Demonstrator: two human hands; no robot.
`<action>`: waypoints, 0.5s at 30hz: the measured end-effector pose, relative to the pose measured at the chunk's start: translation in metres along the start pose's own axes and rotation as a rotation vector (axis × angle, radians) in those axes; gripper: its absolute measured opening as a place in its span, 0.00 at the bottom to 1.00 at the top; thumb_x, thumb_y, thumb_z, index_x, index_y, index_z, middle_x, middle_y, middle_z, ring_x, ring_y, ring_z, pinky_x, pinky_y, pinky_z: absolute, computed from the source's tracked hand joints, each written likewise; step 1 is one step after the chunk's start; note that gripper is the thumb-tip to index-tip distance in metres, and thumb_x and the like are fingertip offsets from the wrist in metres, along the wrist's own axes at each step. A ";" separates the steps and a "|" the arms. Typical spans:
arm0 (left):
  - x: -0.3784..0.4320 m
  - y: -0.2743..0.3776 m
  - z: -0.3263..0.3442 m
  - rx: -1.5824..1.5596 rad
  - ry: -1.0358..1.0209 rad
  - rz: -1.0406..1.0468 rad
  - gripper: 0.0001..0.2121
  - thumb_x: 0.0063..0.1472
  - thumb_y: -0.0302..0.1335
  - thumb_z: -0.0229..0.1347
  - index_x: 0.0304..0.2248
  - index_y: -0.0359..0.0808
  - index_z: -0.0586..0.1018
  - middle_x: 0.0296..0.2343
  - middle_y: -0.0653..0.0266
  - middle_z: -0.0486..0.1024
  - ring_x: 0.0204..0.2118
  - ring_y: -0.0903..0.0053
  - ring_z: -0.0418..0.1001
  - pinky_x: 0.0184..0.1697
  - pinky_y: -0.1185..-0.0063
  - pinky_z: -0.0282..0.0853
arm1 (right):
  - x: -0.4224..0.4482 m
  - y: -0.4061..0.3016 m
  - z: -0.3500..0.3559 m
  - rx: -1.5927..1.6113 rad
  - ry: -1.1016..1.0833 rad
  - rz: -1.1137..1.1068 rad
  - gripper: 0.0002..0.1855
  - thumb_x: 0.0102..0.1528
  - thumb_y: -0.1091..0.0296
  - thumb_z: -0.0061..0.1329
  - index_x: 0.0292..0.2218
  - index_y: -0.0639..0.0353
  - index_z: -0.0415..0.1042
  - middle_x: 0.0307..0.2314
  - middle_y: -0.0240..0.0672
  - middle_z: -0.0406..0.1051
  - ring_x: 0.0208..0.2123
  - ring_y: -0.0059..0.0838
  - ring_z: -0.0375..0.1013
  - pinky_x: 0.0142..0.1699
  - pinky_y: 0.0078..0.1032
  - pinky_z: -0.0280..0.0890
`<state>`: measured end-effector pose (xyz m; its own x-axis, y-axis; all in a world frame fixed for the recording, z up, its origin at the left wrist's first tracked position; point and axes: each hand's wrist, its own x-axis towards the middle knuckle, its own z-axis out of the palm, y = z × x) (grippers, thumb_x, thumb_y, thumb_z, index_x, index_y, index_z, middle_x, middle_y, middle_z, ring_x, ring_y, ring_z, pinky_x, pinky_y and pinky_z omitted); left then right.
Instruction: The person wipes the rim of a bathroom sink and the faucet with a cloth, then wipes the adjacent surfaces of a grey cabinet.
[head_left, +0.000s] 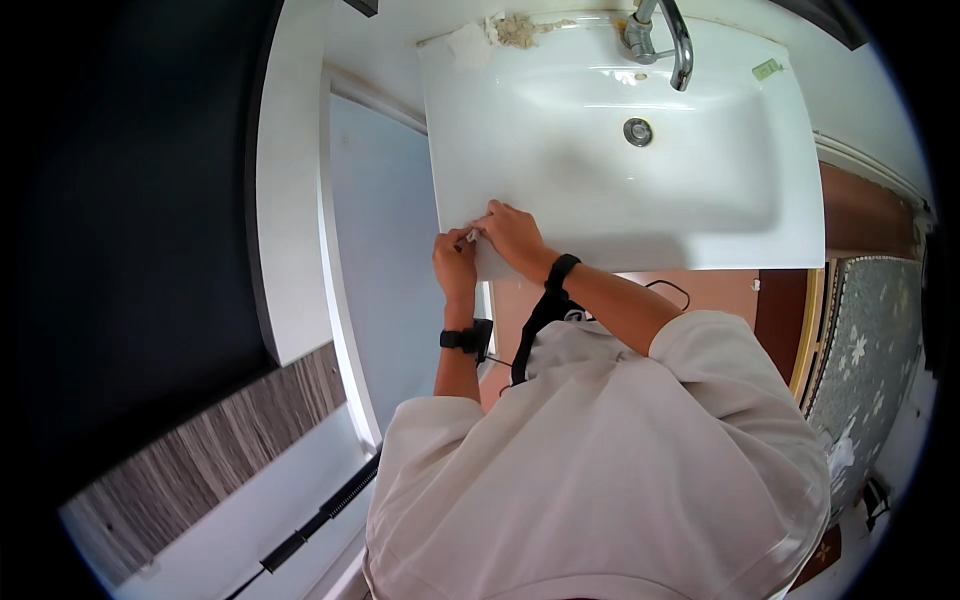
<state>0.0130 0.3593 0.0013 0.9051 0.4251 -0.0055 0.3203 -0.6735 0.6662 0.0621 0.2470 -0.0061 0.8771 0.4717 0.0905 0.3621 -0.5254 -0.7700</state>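
Note:
A small white scrap, perhaps tissue (472, 235), is pinched between my two hands above the front left corner of a white ceramic washbasin (750, 251). My left hand (454, 259) holds it from the left, at the basin's edge. From the right, my right hand (511, 234) meets it with bent fingers. Each wrist wears a black band. What the scrap is exactly cannot be told. Farther off are the chrome faucet (681, 49) and the round metal drain (638, 132).
Crumbly brownish residue (516, 31) lies along the basin's back left rim. A small green packet (766, 70) rests at the back right corner. A pale blue panel (382, 225) stands left of the basin; a patterned grey cloth (862, 345) is at the right.

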 end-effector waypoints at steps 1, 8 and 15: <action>0.007 0.000 0.001 -0.008 0.009 -0.016 0.09 0.48 0.18 0.48 0.30 0.35 0.76 0.24 0.57 0.70 0.22 0.70 0.68 0.26 0.78 0.64 | 0.007 0.003 -0.001 -0.003 0.003 0.008 0.07 0.46 0.73 0.44 0.28 0.55 0.73 0.22 0.34 0.63 0.28 0.32 0.66 0.30 0.26 0.63; 0.069 0.012 0.018 0.003 -0.059 0.068 0.10 0.47 0.18 0.48 0.29 0.37 0.77 0.23 0.59 0.70 0.20 0.78 0.68 0.24 0.80 0.63 | 0.042 0.019 -0.016 0.008 0.139 0.106 0.06 0.47 0.70 0.44 0.28 0.51 0.73 0.22 0.34 0.65 0.25 0.35 0.67 0.30 0.28 0.62; 0.082 0.033 0.032 0.012 -0.099 0.163 0.10 0.45 0.19 0.50 0.30 0.38 0.77 0.24 0.61 0.68 0.21 0.74 0.68 0.25 0.79 0.63 | 0.051 0.033 -0.031 0.042 0.205 0.154 0.06 0.47 0.72 0.42 0.26 0.55 0.72 0.23 0.39 0.65 0.27 0.39 0.66 0.31 0.31 0.62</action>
<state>0.1070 0.3525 -0.0007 0.9682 0.2486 0.0278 0.1702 -0.7360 0.6553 0.1286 0.2319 -0.0069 0.9680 0.2332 0.0933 0.2100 -0.5480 -0.8097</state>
